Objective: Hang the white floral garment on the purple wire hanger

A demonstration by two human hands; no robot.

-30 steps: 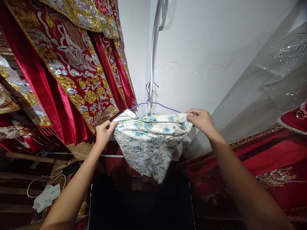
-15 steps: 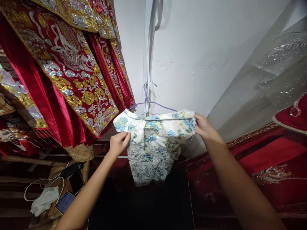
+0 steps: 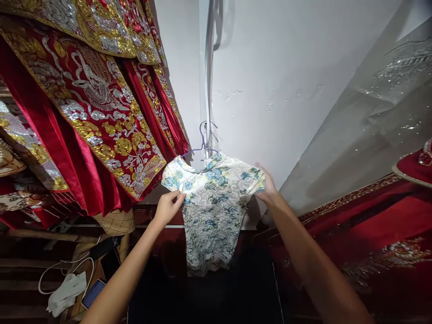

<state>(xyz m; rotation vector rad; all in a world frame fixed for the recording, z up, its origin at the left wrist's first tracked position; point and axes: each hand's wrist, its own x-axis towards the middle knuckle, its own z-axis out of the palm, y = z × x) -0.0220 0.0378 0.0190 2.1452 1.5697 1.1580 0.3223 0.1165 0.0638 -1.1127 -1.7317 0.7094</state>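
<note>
The left hand (image 3: 168, 208) pinches the floral top (image 3: 212, 216) between thumb and fingertips, just below the sleeve on that side. The right hand (image 3: 268, 184), blurred, is at the end of the opposite sleeve, partly behind the cloth; whether its fingers are pressed together on the fabric cannot be told. The top hangs between the two hands from a purple hanger (image 3: 202, 145), whose arms enter at the neckline. Its long axis runs almost straight up and down the view, neckline toward the wall (image 3: 276, 58) and gathered hem toward the wearer of the camera; the short sleeves extend sideways, across that axis. The hanger's hook is caught at a white upright rail (image 3: 207, 67). Left of the top hangs a red garment (image 3: 101, 99) with gold and silver embroidery, its lower corner near the left sleeve. At lower left, a wooden stand (image 3: 124, 246) carries a black object (image 3: 103, 247) near its far edge, and a phone (image 3: 93, 292) and a crumpled white tissue (image 3: 67, 292) toward its near edge. At right, a red cloth (image 3: 388, 216) lies beyond the right forearm.
</note>
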